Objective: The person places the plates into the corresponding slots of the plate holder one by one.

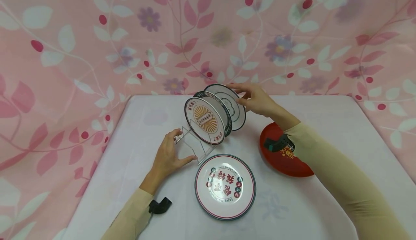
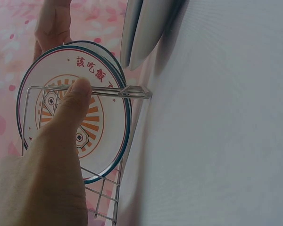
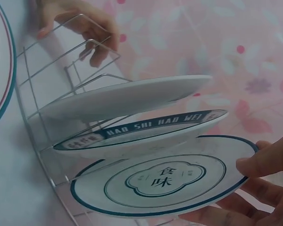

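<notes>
A wire plate rack (image 2: 137,92) stands on the table, several plates upright in it. My left hand (image 1: 168,155) grips its near left end, thumb and fingers on opposite sides. Foremost in the rack is a white plate with an orange sunburst (image 1: 204,119). Behind it leans a plate with a dark lettered rim (image 3: 155,123). My right hand (image 1: 255,97) pinches the edge of the rearmost plate, a white one with a dark rim line and a scalloped emblem (image 3: 165,179). Its lower edge meets the rack wires in the right wrist view; whether it is seated cannot be told.
A white plate with red characters (image 1: 225,187) lies flat in front of the rack. To the right, partly under my right forearm, is a red plate (image 1: 273,160). A pink floral cloth (image 1: 221,38) hangs behind the white tabletop (image 1: 146,117).
</notes>
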A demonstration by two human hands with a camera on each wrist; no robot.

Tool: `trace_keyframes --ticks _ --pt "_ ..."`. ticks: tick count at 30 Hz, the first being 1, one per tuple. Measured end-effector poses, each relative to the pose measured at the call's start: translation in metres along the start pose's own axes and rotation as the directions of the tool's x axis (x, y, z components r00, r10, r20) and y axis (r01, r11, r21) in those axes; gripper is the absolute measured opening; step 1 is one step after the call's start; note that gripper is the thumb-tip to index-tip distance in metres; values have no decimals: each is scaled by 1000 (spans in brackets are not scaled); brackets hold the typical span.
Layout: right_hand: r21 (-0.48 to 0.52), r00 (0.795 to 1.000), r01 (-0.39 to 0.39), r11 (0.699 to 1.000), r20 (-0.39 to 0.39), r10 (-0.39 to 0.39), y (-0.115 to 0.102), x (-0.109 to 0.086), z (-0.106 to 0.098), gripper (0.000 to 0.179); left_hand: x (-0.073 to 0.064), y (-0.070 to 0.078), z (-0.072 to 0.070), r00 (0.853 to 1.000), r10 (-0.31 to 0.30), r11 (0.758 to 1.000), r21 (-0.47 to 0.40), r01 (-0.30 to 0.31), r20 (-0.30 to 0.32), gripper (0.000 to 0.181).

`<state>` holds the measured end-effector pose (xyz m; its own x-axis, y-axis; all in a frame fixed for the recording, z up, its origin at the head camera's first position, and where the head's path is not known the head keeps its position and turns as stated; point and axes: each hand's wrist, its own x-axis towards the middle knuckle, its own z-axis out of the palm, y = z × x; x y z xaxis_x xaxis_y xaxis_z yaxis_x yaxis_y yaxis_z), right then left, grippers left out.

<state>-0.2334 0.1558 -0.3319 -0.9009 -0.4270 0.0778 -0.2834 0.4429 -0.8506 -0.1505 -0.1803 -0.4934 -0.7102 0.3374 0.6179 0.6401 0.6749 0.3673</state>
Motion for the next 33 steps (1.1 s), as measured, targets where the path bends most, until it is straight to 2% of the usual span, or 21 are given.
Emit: trace_keyframes --ticks 10,16,25,33 --pt "105 999 4 994 36 -8 10 8 10 55 0 -1 1 1000 21 1000 11 -20 -18 111" --pt "104 1000 -11 995 25 8 18 12 15 56 0 0 1 1000 4 1000 16 -4 3 109" --pt "182 998 -26 983 57 16 23 9 16 57 0 0 2 1000 17 1000 20 -17 -13 111" --pt "216 999 -39 976 37 32 25 3 17 56 0 1 1 1000 -1 1000 15 1 -1 108"
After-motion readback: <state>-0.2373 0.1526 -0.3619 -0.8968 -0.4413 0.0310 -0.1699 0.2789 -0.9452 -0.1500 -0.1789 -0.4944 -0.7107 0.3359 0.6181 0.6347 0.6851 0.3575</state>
